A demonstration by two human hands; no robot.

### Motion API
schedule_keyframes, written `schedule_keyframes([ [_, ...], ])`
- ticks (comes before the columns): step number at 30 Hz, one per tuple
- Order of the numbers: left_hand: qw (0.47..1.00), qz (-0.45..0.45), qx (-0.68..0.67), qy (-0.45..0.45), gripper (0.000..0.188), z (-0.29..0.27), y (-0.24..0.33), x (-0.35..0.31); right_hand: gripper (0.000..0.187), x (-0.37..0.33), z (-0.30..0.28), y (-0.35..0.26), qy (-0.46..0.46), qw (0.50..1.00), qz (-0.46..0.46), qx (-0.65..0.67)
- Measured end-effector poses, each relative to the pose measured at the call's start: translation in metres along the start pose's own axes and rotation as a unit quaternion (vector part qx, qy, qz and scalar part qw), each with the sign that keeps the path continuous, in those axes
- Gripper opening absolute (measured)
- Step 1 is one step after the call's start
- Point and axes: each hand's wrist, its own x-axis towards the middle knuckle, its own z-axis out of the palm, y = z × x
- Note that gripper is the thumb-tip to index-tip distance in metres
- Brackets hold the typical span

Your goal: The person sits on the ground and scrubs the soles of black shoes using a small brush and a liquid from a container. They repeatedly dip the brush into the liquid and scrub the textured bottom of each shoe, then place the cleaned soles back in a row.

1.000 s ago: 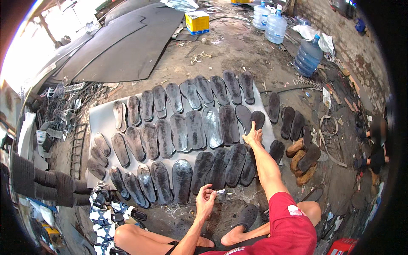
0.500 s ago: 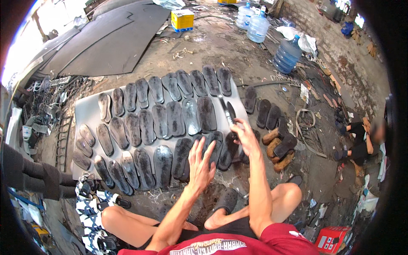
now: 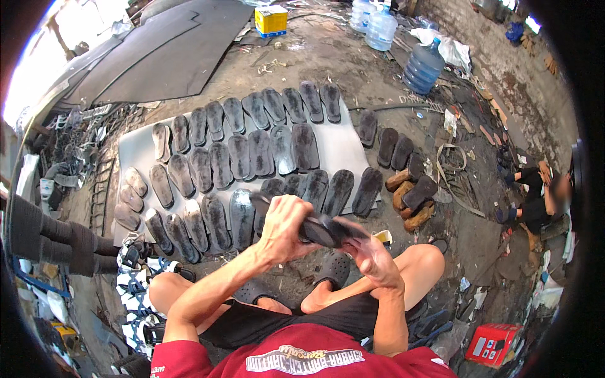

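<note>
A dark shoe sole (image 3: 320, 232) is held up in front of me, over the near edge of the grey sheet. My left hand (image 3: 282, 228) is wrapped round its left part. At its right end is my right hand (image 3: 375, 259), touching or very close, with the fingers smeared by motion. Rows of dark, fuzzy-topped soles lie on the light grey sheet (image 3: 137, 146); one sole (image 3: 242, 217) in the nearest row looks shiny and wet. Part of that row is hidden behind my left hand.
Brown shoe lasts (image 3: 418, 216) and loose dark soles (image 3: 387, 147) lie right of the sheet. Blue-white sandals (image 3: 135, 293) line the left. Large water bottles (image 3: 423, 66), a yellow box (image 3: 271, 22) and black sheeting (image 3: 164, 47) are farther off. Another person (image 3: 543, 198) sits at the right.
Both hands, earlier reaching over the sheet, have drawn back towards me. My left hand now grips a dark sole in front of me, and the right hand has come down to its end.
</note>
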Motion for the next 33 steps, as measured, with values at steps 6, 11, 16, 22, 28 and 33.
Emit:
schedule_keyframes([
  [6, 0.911, -0.347, -0.220, 0.025, 0.090, -0.004, 0.042, -0.003, 0.041, 0.007, 0.022, 0.018, 0.189, 0.936, 0.034, -0.295],
  [11, 0.695, -0.388, -0.594, 0.112, 0.084, -0.024, 0.010, -0.024, 0.042, 0.015, -0.025, 0.048, 0.365, 0.929, -0.058, -0.026],
  [16, 0.460, -0.300, -0.789, 0.277, 0.080, -0.045, 0.019, -0.010, 0.041, 0.014, -0.056, 0.048, 0.081, 0.895, -0.053, 0.437],
  [22, 0.419, -0.240, -0.832, 0.273, 0.067, -0.028, 0.002, -0.042, 0.074, 0.024, -0.010, 0.059, 0.062, 0.874, 0.060, 0.478],
  [28, 0.456, -0.252, -0.794, 0.313, 0.068, -0.034, 0.015, -0.047, 0.074, 0.023, 0.027, 0.039, 0.110, 0.977, 0.023, 0.182],
  [33, 0.491, -0.187, -0.793, 0.307, 0.074, -0.043, 0.033, -0.039, 0.065, 0.007, 0.085, -0.015, 0.104, 0.917, -0.141, -0.360],
])
